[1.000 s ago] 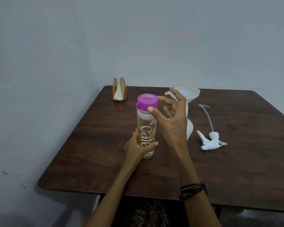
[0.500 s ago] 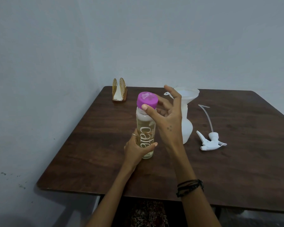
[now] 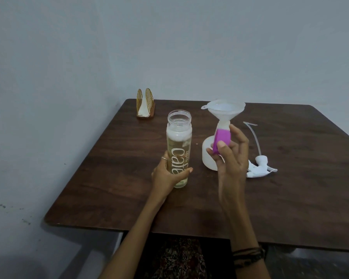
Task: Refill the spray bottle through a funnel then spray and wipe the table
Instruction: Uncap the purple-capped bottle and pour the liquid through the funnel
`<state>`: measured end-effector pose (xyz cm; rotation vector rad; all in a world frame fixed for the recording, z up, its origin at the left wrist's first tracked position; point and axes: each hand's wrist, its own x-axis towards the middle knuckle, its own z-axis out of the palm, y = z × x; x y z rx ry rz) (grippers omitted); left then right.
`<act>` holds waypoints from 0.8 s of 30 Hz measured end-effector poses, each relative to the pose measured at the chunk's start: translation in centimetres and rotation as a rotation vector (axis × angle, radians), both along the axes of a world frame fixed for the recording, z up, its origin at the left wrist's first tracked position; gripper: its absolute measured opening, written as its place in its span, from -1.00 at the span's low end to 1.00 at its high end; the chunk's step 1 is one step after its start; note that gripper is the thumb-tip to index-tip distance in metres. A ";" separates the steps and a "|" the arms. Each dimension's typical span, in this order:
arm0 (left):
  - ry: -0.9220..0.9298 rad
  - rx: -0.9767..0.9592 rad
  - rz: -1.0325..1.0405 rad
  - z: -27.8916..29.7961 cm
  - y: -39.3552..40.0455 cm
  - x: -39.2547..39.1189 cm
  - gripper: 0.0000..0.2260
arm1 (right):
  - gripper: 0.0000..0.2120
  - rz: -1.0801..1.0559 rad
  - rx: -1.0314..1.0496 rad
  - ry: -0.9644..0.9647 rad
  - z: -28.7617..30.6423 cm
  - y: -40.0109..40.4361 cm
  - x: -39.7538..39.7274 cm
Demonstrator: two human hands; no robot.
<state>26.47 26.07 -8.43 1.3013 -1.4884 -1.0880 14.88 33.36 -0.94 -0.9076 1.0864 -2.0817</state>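
Observation:
A clear bottle [image 3: 179,141] with white lettering and yellowish liquid stands uncapped on the dark wooden table [image 3: 290,198]. My left hand [image 3: 166,175] grips its lower part. My right hand [image 3: 231,156] holds the bottle's purple cap [image 3: 222,140] between thumb and fingers, lifted to the right of the bottle. Behind that hand stands the white spray bottle [image 3: 209,156] with a white funnel [image 3: 225,109] seated in its neck. The white spray head [image 3: 259,168] with its dip tube lies on the table to the right.
A golden napkin holder [image 3: 145,104] with a white napkin sits at the table's far left corner. Walls close in on the left and behind. The table's near edge runs just above my lap.
My right hand has taken the purple cap off the clear bottle and carried it right, in front of the spray bottle. The left hand keeps its hold on the bottle.

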 end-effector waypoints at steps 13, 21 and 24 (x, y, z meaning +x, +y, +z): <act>0.039 -0.013 -0.022 -0.2 0.0 0.1 -0.48 | -0.71 -0.422 0.558 0.458 -7.6 4.6 -7.0; 0.047 -0.024 -0.019 -0.1 0.0 0.1 -0.43 | -0.77 -0.455 0.706 0.698 -8.4 4.4 -7.1; 0.047 -0.022 -0.018 0.1 0.0 0.1 -0.40 | -0.77 -0.437 0.714 0.770 -8.5 4.4 -6.8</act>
